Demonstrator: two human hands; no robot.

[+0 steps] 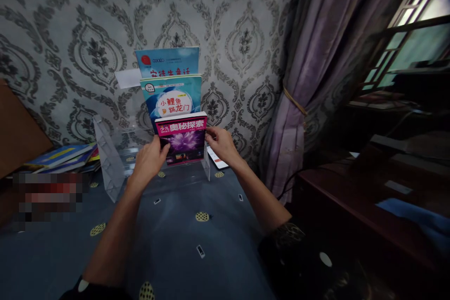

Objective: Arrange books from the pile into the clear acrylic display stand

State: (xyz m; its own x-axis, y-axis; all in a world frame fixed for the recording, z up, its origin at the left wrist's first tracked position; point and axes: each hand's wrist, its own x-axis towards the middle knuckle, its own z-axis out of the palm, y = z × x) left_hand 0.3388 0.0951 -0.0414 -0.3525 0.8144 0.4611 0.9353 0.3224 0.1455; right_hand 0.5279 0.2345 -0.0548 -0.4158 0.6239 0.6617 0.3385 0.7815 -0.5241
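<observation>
A magenta and purple book [183, 141] stands upright on the front tier of a clear plastic stand [108, 161]. My left hand [149, 157] grips the book's left edge, its thumb lying on the cover. At the opposite edge, the fingers of my right hand [222, 143] are closed on the book's side. Behind it, on higher tiers, stand a teal book [172, 96] with a white oval on its cover and a taller blue book [170, 58]. The lower part of each rear book is hidden by the one in front.
A phone [217, 158] lies right of the stand. Several books [65, 157] are piled at the left, near a brown cardboard-like panel [21, 124]. The blue cloth [176, 225] covers the table. A tied purple curtain [286, 150] hangs beside a dark red surface [351, 201] at the right.
</observation>
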